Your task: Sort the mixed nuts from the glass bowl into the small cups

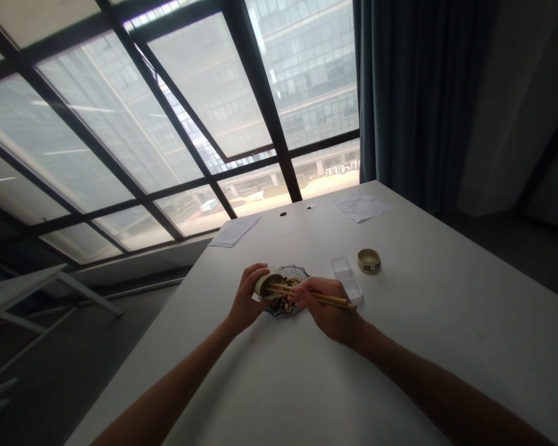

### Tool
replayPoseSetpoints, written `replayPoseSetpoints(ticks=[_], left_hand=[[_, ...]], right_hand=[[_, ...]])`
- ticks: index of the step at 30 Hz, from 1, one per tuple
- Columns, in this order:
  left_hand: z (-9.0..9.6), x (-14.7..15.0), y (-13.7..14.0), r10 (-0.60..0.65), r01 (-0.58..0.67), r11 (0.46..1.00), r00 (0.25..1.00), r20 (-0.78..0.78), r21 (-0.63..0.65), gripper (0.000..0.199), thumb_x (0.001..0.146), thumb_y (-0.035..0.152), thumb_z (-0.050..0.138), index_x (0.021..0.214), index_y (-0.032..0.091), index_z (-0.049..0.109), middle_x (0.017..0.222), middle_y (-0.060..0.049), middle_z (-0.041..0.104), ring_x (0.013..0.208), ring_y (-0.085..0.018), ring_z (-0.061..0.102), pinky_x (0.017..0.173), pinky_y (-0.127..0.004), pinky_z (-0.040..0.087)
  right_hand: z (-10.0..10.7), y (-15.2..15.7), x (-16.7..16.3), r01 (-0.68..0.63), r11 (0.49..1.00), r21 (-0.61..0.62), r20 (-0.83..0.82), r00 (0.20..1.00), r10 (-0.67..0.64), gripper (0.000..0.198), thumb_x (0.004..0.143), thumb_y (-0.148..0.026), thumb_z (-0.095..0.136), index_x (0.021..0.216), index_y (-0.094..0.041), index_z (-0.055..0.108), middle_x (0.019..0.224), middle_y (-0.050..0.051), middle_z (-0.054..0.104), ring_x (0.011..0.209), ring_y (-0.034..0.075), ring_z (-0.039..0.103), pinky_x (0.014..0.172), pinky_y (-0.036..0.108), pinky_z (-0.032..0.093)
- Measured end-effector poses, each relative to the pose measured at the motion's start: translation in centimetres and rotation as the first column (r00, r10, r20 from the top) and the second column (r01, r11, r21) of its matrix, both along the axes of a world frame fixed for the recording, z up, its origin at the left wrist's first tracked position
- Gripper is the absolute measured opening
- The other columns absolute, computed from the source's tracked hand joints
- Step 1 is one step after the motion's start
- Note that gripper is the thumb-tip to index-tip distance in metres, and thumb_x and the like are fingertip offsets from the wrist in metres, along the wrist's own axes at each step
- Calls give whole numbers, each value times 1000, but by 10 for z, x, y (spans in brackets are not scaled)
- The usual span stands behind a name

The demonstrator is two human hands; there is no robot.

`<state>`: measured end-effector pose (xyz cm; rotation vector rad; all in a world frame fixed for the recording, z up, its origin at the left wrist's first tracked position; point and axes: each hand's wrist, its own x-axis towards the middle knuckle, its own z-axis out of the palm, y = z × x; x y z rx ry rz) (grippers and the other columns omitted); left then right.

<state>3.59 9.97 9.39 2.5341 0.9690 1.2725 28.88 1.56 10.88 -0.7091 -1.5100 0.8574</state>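
My left hand (245, 302) is closed around a small cream cup (263, 283), tipped on its side with its mouth turned to the right. A pair of wooden chopsticks (328, 298) is gripped in my right hand (328, 306), their tips reaching into the cup's mouth. Below both hands stands a clear scalloped glass bowl (302, 271) holding brown and pale nuts or beans (286, 303). My hands partly cover the bowl. Whether anything is inside the cup I cannot tell.
Right of the bowl lies an open clear plastic box (353, 288). A small cream bowl with dark characters (369, 261) stands beside it. Paper sheets (235, 230) and a crumpled paper (363, 205) lie toward the far edge of the white table (279, 384). Windows rise behind.
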Motion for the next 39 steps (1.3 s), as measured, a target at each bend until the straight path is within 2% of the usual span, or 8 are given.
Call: replayPoseSetpoints(ticks=[5,13,18,23,26,29,34,39], left_hand=[[-7,5,-2,4,8,995,993,118,-100,57,81,40,82,128,26,54,138,-13,51,130,-34,54,102,-49,53],[-14,26,-25,58,-6,968,978,199,-252,69,80,44,84,135,23,47,132,-13,61,119,-32,64,99,-45,56],[-2,85,-56,-105,146,942,984,146,-304,71,71,28,89,133,24,55,130,-12,63,121,-34,62,105,-49,50],[6,139,-75,-310,348,886,936,168,-307,71,71,28,90,134,25,57,137,-14,58,131,-37,53,112,-54,44],[1,148,-79,-362,425,854,900,244,-301,69,76,30,88,136,25,53,139,-15,55,135,-37,50,113,-53,43],[-8,141,-78,-361,460,832,873,328,-309,71,78,28,88,138,26,49,142,-14,54,136,-35,49,115,-51,40],[-22,111,-77,-304,465,794,861,409,-390,80,73,30,93,141,24,51,142,-15,55,125,-33,59,106,-43,49],[-33,84,-78,-222,453,765,853,473,-457,81,70,28,95,139,22,54,141,-16,57,125,-35,59,108,-44,46]], right_hand=[[8,-8,1,48,990,134,162,984,-69,29,101,-29,54,77,-19,66,76,3,69,66,15,62,62,27,48],[53,-23,46,252,961,111,-33,968,-250,24,100,-35,60,87,-18,71,83,6,78,72,19,76,65,28,61],[81,-44,103,544,832,106,-198,832,-518,26,98,-39,65,88,-16,73,81,7,77,73,22,79,62,30,65],[75,-84,137,673,737,53,-225,728,-648,28,99,-39,63,87,-16,75,75,7,77,65,22,76,58,31,63],[70,-114,139,616,780,112,-245,777,-579,29,103,-34,57,86,-18,74,74,7,76,60,20,73,53,30,59],[62,-130,133,443,875,195,-125,896,-426,32,105,-27,51,81,-20,71,72,4,73,55,16,67,50,28,52],[42,-102,98,186,964,189,296,926,-236,33,103,-27,52,74,-18,65,67,2,65,60,13,63,59,26,46],[31,-71,59,106,991,84,346,929,-129,37,103,-32,53,70,-18,61,67,2,67,61,14,64,60,26,47]])
